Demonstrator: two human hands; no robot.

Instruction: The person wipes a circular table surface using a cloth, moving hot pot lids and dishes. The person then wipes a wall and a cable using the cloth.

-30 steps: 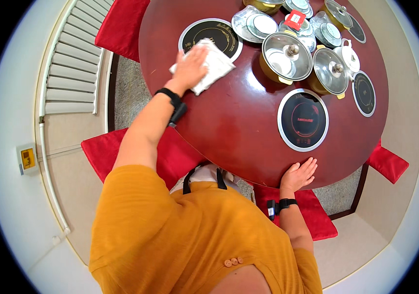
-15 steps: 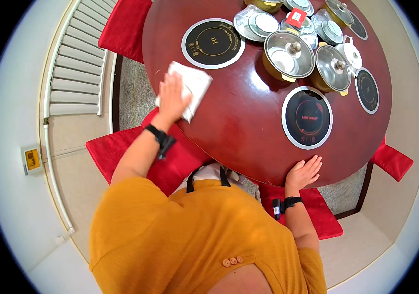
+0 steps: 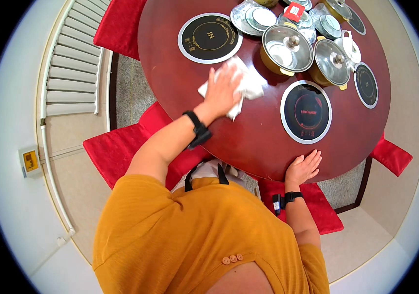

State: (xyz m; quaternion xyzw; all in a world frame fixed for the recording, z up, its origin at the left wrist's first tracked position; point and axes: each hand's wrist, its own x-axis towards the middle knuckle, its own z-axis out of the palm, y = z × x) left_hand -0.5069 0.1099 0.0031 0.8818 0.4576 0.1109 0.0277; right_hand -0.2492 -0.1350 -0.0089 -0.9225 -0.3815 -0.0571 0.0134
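Observation:
My left hand (image 3: 223, 90) lies on a folded white cloth (image 3: 252, 84), pressing it to the dark red round table (image 3: 263, 132). Its fingers are stretched out and slightly apart over the cloth, which spreads out on both sides of the palm. Just beyond is a round black induction hob (image 3: 210, 38) with a silver ring, set into the tabletop. My right hand (image 3: 303, 167) rests flat at the near edge of the table, fingers extended, with nothing in it. A second black hob (image 3: 306, 111) is just above that hand.
Two gold pots with glass lids, a left one (image 3: 287, 47) and a right one (image 3: 331, 61), stand beyond the hobs. Wrapped dishes (image 3: 254, 18), a red packet (image 3: 294, 11) and a white teapot (image 3: 349, 49) crowd behind. Red chairs (image 3: 121, 152) surround the table; a radiator (image 3: 72, 63) lines the left wall.
My left hand has slid the white cloth to the right across the tabletop, from the left edge toward the pots. My right hand stays in place on the table edge.

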